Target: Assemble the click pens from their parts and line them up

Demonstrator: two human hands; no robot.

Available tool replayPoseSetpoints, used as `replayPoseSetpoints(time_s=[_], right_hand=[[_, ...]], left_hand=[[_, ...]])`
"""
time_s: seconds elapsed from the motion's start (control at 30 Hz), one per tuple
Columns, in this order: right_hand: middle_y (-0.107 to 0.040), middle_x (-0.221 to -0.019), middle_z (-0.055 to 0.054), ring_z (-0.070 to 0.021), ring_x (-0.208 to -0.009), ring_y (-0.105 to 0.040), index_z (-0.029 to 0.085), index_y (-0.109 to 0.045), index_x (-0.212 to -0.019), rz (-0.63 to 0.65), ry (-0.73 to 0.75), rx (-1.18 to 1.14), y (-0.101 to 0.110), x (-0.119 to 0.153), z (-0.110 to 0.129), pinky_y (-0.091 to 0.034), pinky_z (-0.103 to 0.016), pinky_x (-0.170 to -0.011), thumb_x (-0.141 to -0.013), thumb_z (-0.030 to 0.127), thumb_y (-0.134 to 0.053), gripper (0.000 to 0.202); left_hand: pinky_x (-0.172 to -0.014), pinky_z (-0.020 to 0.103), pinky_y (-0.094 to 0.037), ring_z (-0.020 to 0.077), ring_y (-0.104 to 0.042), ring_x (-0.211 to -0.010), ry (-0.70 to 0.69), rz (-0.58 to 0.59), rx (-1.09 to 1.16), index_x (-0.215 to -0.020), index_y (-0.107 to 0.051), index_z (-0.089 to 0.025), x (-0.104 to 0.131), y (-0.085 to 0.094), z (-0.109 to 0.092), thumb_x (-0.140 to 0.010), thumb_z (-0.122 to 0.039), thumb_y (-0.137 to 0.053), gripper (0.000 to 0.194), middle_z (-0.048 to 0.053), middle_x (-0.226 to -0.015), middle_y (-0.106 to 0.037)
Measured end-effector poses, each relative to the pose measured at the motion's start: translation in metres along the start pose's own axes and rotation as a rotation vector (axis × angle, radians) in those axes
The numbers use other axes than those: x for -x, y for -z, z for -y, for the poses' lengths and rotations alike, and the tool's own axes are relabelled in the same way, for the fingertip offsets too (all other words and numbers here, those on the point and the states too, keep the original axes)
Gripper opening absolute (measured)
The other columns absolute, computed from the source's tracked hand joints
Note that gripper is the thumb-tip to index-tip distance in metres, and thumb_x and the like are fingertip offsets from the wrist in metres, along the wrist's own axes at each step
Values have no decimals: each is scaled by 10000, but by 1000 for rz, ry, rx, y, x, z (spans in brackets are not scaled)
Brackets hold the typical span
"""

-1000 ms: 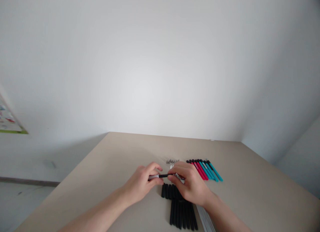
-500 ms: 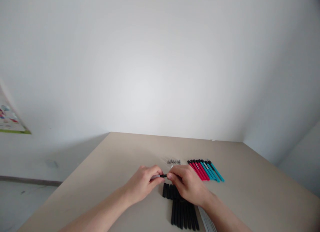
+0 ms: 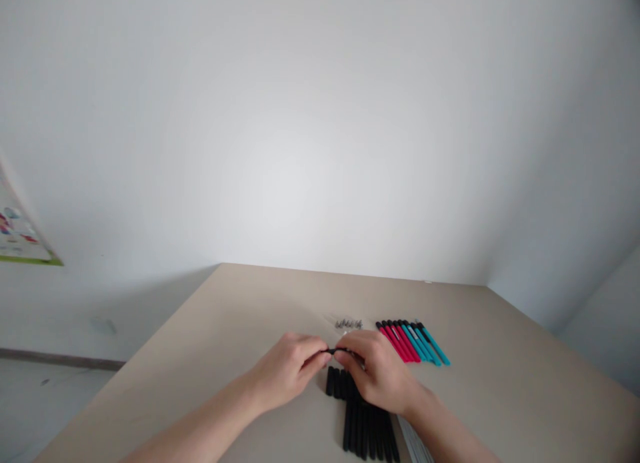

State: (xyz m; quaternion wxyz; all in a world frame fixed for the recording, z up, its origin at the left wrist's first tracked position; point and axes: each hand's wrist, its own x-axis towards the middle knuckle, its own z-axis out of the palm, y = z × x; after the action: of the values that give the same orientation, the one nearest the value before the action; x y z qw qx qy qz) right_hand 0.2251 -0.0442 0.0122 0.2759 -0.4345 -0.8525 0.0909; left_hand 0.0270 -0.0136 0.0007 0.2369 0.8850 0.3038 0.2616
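Between my two hands runs a thin black pen part (image 3: 332, 351), pinched from both sides. My left hand (image 3: 295, 364) has thumb and fingers closed on its left end. My right hand (image 3: 373, 366) grips the right end, and its fingers hide much of that side. Just below my right hand lie several short black caps (image 3: 337, 383) in a row, partly covered by it. Several long black barrels (image 3: 369, 431) lie side by side nearer me. Beyond my hands sits a small cluster of metallic clips or springs (image 3: 349, 324), too small to tell.
Right of my hands, red pens (image 3: 400, 343) and teal pens (image 3: 427, 344) with black ends lie in a slanted row. Thin whitish rods (image 3: 415, 442) lie by my right forearm. The beige table (image 3: 260, 296) meets a white wall (image 3: 320, 150).
My left hand's fingers have shifted along the held piece toward my right hand; the light-coloured part that showed between the hands is no longer visible.
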Motion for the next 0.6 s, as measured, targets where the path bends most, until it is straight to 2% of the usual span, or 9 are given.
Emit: replayPoseSetpoints(time_s=[0.1, 0.2, 0.3, 0.4, 0.5, 0.6], right_hand=[[-500, -577, 7, -123, -552, -440, 191, -501, -640, 4, 8, 14, -1, 1, -2, -273, -261, -547, -938, 242, -416, 314], [-418, -538, 27, -111, -519, -377, 194, -416, -589, 13, -13, 34, -2, 1, -4, -235, -270, -536, -951, 269, -395, 370], [-356, -530, 39, -105, -508, -334, 197, -331, -581, 18, -31, 34, -1, 1, -5, -206, -276, -533, -957, 283, -377, 388], [-321, -526, 45, -103, -497, -302, 199, -282, -586, 30, -45, 25, 0, 1, -6, -187, -280, -528, -957, 298, -369, 393], [-286, -513, 50, -102, -479, -264, 199, -256, -580, 50, -59, 31, 0, 1, -5, -170, -285, -519, -953, 305, -368, 404], [-314, -522, 45, -105, -490, -282, 202, -267, -591, 56, -59, 49, 0, 2, -6, -174, -285, -525, -941, 281, -378, 376]], left_hand=[[-625, 224, -388, 140, -550, -680, 25, -3, 22, -910, -593, -195, 1, 0, -3, -922, -253, -449, 155, 14, -762, -622], [-715, 242, -421, 160, -574, -788, 16, -25, 9, -1008, -558, -196, 3, 2, -7, -884, -191, -472, 151, 36, -889, -638], [-762, 265, -418, 178, -563, -838, -27, -20, -47, -922, -568, -182, 3, 3, -8, -893, -155, -423, 150, 52, -867, -617], [-720, 258, -413, 175, -554, -804, -26, -13, -59, -839, -557, -179, 2, 2, -5, -901, -123, -396, 181, 46, -802, -595], [-693, 244, -410, 165, -550, -786, -13, -32, -36, -808, -546, -179, 0, 0, -1, -894, -87, -402, 191, 38, -785, -589], [-705, 259, -406, 175, -532, -791, -32, -38, -76, -809, -553, -180, 0, 0, 0, -891, -94, -425, 176, 33, -768, -597]])
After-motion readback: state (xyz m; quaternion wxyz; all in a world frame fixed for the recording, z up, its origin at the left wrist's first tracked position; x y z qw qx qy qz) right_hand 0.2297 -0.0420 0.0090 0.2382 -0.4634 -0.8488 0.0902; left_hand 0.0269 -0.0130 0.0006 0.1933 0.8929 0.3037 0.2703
